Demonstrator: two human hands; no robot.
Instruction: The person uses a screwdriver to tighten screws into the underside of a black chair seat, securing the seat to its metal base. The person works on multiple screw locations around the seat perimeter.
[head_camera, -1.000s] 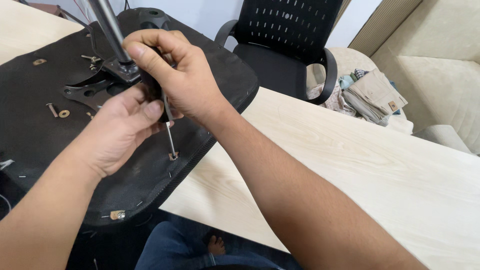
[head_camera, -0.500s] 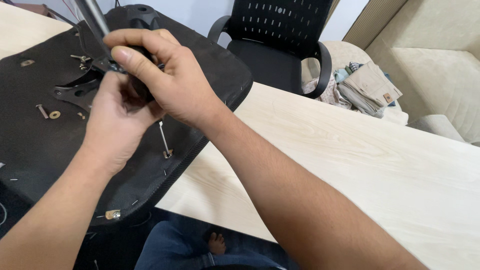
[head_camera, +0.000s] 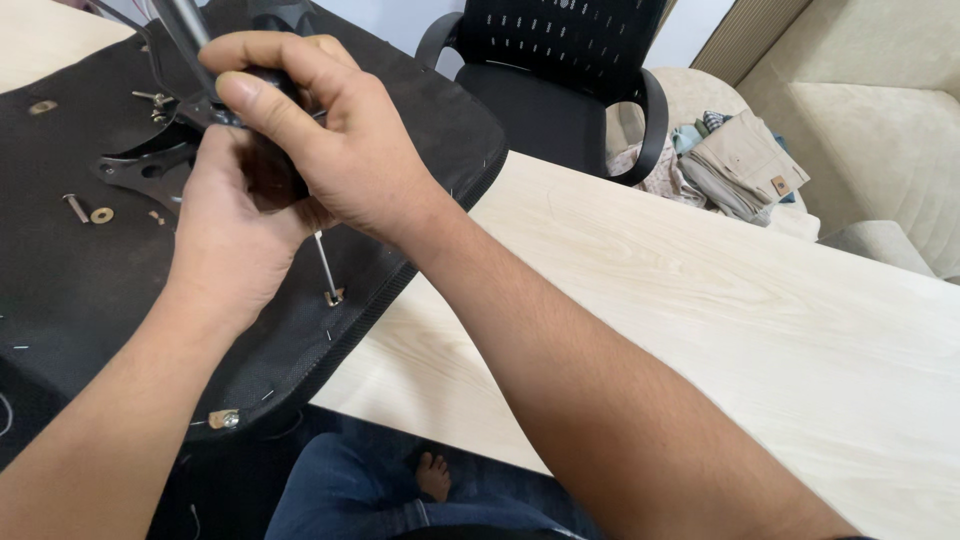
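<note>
Both hands shifted left; right hand fingers wrapped around screwdriver, shaft near-upright, tip down; left hand steadies.

Both hands, left and right, curl closed together.

Both forearms bare to the edge of the view; no sleeves, cuffs or gloves visible. Left hand: no ring, watch or strap seen on the wrist or the visible fingers. Right hand: likewise no ring, band or watch; thumbnail short and unpainted. Fine hair shows along both forearms. Below the table edge, legs in blue denim jeans. One bare foot visible, toes showing, no sock or shoe. The other foot is hidden. Nothing of the upper body's clothing comes into the view.
</note>
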